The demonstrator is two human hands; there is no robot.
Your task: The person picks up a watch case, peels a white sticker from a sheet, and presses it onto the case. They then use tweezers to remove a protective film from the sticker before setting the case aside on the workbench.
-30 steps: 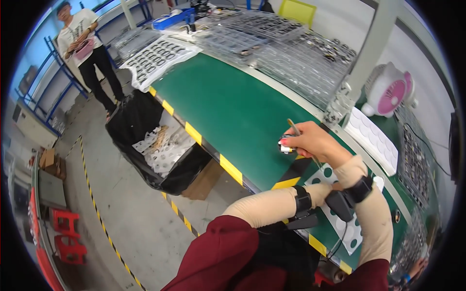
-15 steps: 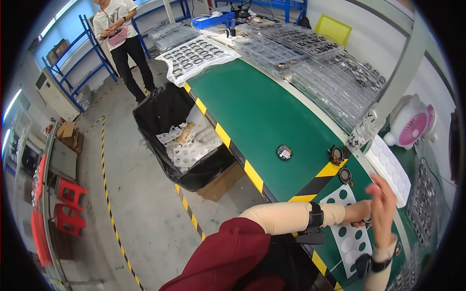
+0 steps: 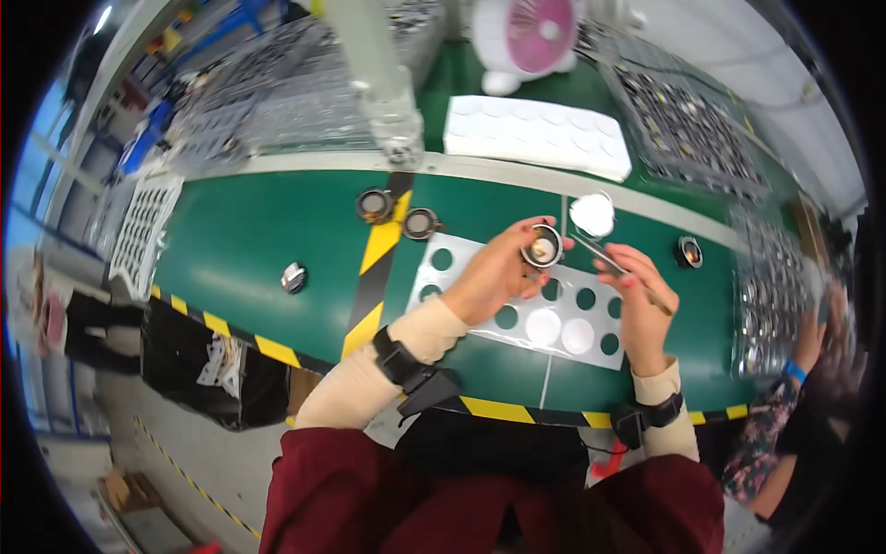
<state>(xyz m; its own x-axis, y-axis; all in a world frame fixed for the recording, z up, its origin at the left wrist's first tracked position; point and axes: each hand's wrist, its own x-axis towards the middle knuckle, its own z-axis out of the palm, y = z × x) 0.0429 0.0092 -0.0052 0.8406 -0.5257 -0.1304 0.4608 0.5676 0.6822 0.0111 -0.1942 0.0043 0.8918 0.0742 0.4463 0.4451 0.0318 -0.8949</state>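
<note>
My left hand (image 3: pixel 498 275) is closed around a small round part with a dark rim and a pale centre, like a little speaker (image 3: pixel 543 246). In my right hand (image 3: pixel 644 300) is a pair of slim metal tweezers (image 3: pixel 604 258), its tips pointing at that part and just beside it. Under both hands lies a white sheet with round cut-outs (image 3: pixel 432 273); two white discs (image 3: pixel 543 326) remain in its lower row. Just beyond the tweezers is a white round piece (image 3: pixel 592 214); whether it is one disc or several, I cannot tell.
Round parts (image 3: pixel 374 205) lie to the left, with another part (image 3: pixel 688 251) to the right. A white stack of disc sheets (image 3: pixel 535 137) and a pink-and-white fan (image 3: pixel 526 42) stand behind. At far right, another person's arm (image 3: pixel 803 355) is beside plastic trays (image 3: pixel 771 305).
My view has swung right and down to face the sheet. My left hand now holds the round part up, and tweezers show in my right hand, whose fingers were raised before.
</note>
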